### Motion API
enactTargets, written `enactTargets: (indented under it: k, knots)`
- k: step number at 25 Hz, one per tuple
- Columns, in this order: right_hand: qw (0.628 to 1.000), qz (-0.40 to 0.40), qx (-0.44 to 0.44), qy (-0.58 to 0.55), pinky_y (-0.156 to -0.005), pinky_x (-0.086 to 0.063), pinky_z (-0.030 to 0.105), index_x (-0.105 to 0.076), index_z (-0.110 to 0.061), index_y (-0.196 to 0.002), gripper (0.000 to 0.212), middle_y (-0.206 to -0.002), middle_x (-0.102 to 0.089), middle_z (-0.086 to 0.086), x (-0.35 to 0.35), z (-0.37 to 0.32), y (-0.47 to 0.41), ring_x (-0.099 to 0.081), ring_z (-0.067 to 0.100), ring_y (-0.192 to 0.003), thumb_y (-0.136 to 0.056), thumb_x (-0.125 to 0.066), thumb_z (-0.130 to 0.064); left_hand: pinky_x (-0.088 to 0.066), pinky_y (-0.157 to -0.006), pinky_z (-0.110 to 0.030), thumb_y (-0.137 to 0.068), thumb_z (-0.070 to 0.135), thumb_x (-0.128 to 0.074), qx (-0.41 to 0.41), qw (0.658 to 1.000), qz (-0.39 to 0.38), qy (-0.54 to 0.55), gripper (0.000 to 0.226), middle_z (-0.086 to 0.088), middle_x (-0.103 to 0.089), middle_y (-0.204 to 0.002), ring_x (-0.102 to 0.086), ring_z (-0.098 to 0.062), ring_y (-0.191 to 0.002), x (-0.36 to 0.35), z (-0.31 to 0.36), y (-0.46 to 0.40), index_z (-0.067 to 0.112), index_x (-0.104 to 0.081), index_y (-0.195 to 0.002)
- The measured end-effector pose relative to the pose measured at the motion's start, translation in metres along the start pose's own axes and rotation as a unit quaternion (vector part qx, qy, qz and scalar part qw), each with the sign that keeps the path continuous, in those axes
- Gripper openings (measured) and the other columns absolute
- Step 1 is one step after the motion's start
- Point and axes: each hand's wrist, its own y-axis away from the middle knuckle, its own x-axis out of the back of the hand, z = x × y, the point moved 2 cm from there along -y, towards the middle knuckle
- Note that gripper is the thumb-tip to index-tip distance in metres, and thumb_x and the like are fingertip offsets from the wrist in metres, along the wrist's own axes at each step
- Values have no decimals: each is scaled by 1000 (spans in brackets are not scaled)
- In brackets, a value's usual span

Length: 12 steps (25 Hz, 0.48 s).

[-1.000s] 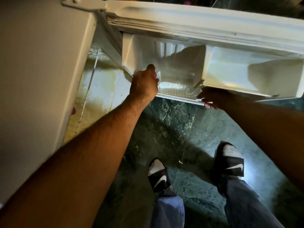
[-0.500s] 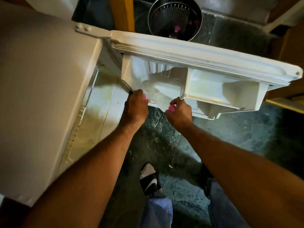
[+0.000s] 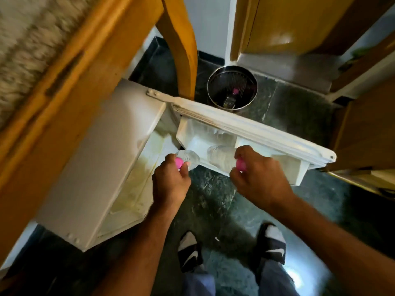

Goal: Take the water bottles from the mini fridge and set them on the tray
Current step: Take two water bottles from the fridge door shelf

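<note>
1. Clenching each pink-capped neck, the left hand [image 3: 171,184] and right hand [image 3: 259,178] each hold one water bottle [image 3: 189,160] beside the open mini fridge [image 3: 119,150] door shelf [image 3: 298,169].
2. Lift straight, keeping each grip firm; no tray in view.

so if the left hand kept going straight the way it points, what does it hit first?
Likely the white door shelf of the open mini fridge, just past the clear pink-capped bottle the left hand holds; depth unclear.

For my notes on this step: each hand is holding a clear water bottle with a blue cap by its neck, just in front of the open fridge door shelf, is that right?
Not quite: the caps are pink, not blue. The head view shows the left hand and right hand each holding a clear water bottle, left bottle and right bottle, by its neck at the fridge door shelf.
</note>
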Motion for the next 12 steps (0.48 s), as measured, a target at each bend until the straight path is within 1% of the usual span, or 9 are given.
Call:
enactTargets:
  k: [1, 2, 3, 4, 5, 7, 8, 10, 12]
  knots:
    - [999, 32, 25, 18, -52, -28, 16, -58, -14, -106, 26, -81, -66, 5, 33, -5, 0, -45, 20, -57, -83, -66, -23, -59, -77, -42, -88, 28, -64, 6, 1000, 8, 3, 34, -16, -70, -106, -67, -34, -94, 11, 4, 4, 8, -57, -114]
    - [996, 66, 54, 41, -54, -32, 18, -59, -13, -103, 26, -75, -65, 5, 68, -9, -2, -50, 25, -53, -79, -67, -20, -59, -77, -43, -88, 29, -65, 9, 1000, 15, 9, 34, -16, -70, -107, -67, -34, -95, 22, 9, 8, 9, -57, -114]
    - [989, 98, 88, 67, -56, -39, 22, -60, -12, -101, 26, -73, -67, 7, 98, -10, -6, -57, 30, -53, -77, -69, -18, -59, -77, -42, -88, 30, -65, 14, 1000, 17, 12, 33, -15, -70, -107, -68, -34, -95, 31, 12, 12, 9, -58, -113]
    - [980, 113, 127, 104, -58, -45, 29, -59, -13, -102, 28, -78, -70, 10, 125, -10, -14, -62, 34, -58, -75, -68, -16, -59, -77, -41, -88, 30, -65, 19, 1000, 19, 17, 33, -15, -70, -108, -68, -33, -96, 39, 16, 15, 9, -58, -113]
    - [971, 102, 158, 150, -60, -50, 34, -58, -15, -107, 33, -89, -72, 13, 145, -8, -24, -66, 38, -66, -76, -67, -15, -58, -77, -40, -88, 30, -66, 24, 999, 19, 22, 33, -14, -70, -110, -68, -32, -97, 46, 20, 18, 10, -58, -113]
    - [945, 21, 187, 267, -71, -56, 40, -51, -25, -129, 51, -120, -65, 15, 160, 6, -57, -67, 39, -89, -80, -63, -16, -58, -77, -38, -87, 30, -66, 28, 999, 25, 24, 33, -12, -70, -110, -68, -30, -97, 56, 26, 24, 11, -58, -113]
    - [922, -27, 192, 334, -77, -56, 39, -42, -31, -138, 60, -129, -59, 13, 157, 14, -78, -65, 36, -99, -83, -62, -18, -57, -77, -37, -87, 31, -66, 29, 999, 28, 22, 33, -12, -70, -110, -68, -30, -97, 59, 29, 26, 12, -58, -113]
    - [861, -117, 224, 441, -79, -55, 36, -28, -39, -146, 68, -132, -54, 11, 135, 29, -112, -62, 30, -105, -88, -58, -22, -57, -77, -37, -87, 31, -66, 39, 999, 31, 19, 34, -11, -70, -111, -68, -29, -97, 61, 31, 31, 12, -58, -114]
    - [824, -195, 247, 471, -77, -51, 30, -21, -40, -149, 70, -133, -54, 11, 102, 43, -131, -61, 28, -108, -92, -54, -17, -58, -77, -38, -87, 32, -65, 52, 998, 27, 21, 34, -11, -70, -111, -68, -29, -97, 58, 28, 37, 13, -57, -114]
